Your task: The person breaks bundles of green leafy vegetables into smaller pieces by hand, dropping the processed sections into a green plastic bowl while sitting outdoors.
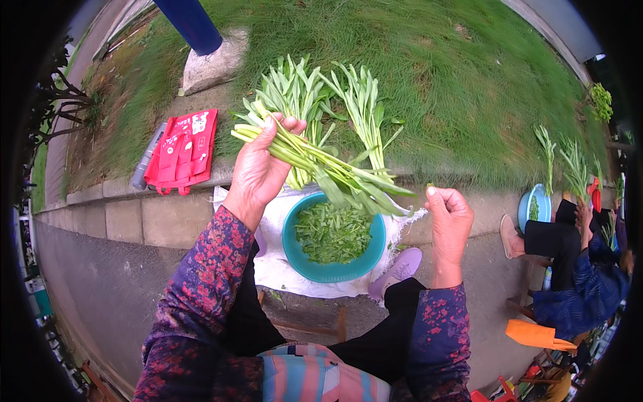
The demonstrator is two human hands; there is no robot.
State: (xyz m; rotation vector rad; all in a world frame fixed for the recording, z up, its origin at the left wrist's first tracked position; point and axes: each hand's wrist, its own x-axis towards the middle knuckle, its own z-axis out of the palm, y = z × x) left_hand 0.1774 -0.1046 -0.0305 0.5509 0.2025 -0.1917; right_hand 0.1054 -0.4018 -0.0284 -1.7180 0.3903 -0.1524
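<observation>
My left hand (264,157) is closed around a bunch of leafy green stalks (321,164), pale cut stems at the upper left and long leaves hanging to the right. To the right of those leaf tips, my right hand (449,218) is raised and pinched, a tiny green bit of stem showing at its fingertips. Below the bunch, a teal plastic basin (293,248) holds chopped green leaves (333,233). It rests on a white woven sack (268,271) between my feet. Beyond it, two heaps of uncut leafy stalks, a left heap (295,90) and a right heap (362,107), lie by the grass.
A red bag (182,151) lies on the stone kerb beside a grey cylinder (149,157). A blue post (194,30) stands in a stone base. At right, another person (569,288) sits near a light blue basin (534,208), holding stalks; an orange bag (536,333) is close by.
</observation>
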